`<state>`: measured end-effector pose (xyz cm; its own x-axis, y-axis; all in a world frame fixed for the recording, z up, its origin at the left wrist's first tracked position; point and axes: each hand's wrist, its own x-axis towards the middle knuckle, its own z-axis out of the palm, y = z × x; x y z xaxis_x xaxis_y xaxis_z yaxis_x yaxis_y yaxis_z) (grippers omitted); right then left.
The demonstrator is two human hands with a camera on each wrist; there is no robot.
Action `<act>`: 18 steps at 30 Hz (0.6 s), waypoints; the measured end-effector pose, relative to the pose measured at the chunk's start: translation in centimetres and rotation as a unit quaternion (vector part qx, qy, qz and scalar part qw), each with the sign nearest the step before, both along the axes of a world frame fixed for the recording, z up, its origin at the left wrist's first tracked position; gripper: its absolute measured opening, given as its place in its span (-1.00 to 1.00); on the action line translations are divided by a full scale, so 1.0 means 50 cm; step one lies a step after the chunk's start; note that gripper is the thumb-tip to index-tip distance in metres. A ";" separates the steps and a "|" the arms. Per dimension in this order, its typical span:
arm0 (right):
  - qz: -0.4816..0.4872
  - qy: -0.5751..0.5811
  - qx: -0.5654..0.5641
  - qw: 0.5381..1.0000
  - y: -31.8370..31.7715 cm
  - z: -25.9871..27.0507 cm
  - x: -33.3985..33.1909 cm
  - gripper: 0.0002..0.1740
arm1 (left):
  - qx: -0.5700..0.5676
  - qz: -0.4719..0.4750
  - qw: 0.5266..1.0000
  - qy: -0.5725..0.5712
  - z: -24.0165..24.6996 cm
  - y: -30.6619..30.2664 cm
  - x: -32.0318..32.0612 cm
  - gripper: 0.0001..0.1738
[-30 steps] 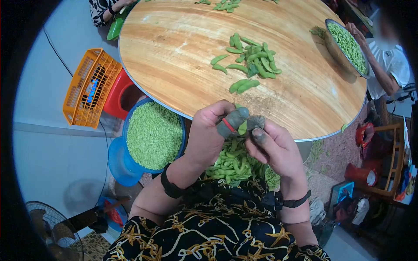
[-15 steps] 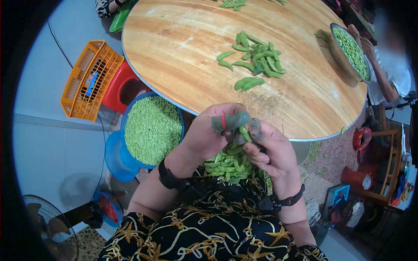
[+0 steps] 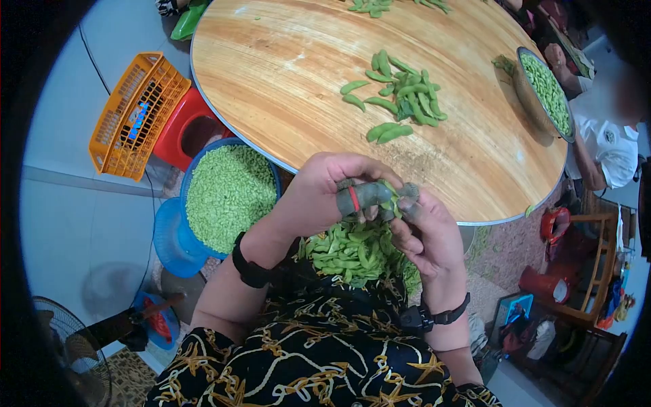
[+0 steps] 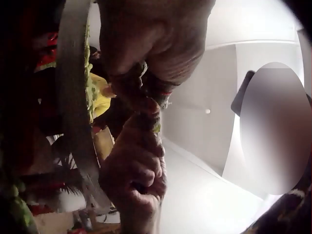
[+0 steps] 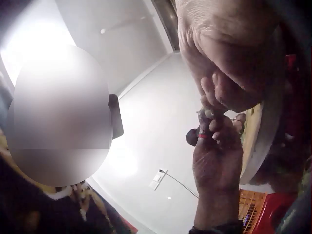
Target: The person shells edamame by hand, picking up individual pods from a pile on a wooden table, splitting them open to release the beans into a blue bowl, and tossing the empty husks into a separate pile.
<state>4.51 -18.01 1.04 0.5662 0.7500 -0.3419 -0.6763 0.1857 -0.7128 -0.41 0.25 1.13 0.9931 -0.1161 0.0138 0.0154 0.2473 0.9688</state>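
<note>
Just past the table's near edge, my left hand (image 3: 325, 186) and right hand (image 3: 435, 227) meet over a green edamame pod (image 3: 393, 202). The left thumb wears a grey cover with a red band, and pinches the pod from one side. From the other side, the right thumb and fingers grip it; their tips are dark and stained. Fingers hide most of the pod. Below the hands, a heap of edamame pods (image 3: 356, 254) lies at my lap. In the left wrist view the pod is a small green bit (image 4: 156, 127) between the two hands.
A round wooden table (image 3: 285, 88) holds a loose pile of pods (image 3: 417, 95). At left stand a blue basin of shelled beans (image 3: 230, 197), a red stool (image 3: 178, 139) and an orange crate (image 3: 135, 119). A bowl of beans (image 3: 546, 91) sits at the table's right, near another person (image 3: 607, 146).
Both hands stay together, shifting slightly as fingers work on the pod. The pod looks turned and more split between the thumbs. The head view has tilted a little.
</note>
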 end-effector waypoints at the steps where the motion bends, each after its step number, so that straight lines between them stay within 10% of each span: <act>1: 0.001 -0.001 0.000 1.000 -0.002 0.003 0.003 -0.83 | 0.000 0.001 1.000 -0.001 0.000 0.000 0.001 -0.80; 3: -0.019 -0.275 -0.190 0.942 -0.006 0.012 0.008 -0.85 | 0.193 0.070 0.972 -0.115 -0.003 -0.007 0.000 -0.75; 10: -0.085 -0.420 -0.210 0.879 0.017 0.015 0.011 -0.91 | 0.363 0.089 0.924 -0.086 0.017 -0.022 -0.010 -0.58; 12: -0.116 -0.413 -0.178 0.886 0.019 0.010 0.011 -0.89 | 0.501 0.018 0.833 -0.232 0.017 -0.004 -0.006 -0.61; 14: -0.059 -0.036 -0.012 0.998 0.008 0.012 0.019 -0.85 | 0.476 0.050 0.819 -0.317 -0.003 -0.001 -0.010 -0.64; 18: -0.010 0.081 0.075 0.994 0.004 0.021 0.030 -0.81 | 0.314 0.150 0.859 -0.376 -0.031 -0.001 -0.007 -0.76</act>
<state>6.03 -17.82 2.11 0.5286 0.7881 -0.3153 -0.7754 0.2971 -0.5573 -0.75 0.20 -0.43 0.7167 -0.0758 0.6932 -0.6469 -0.4434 0.6204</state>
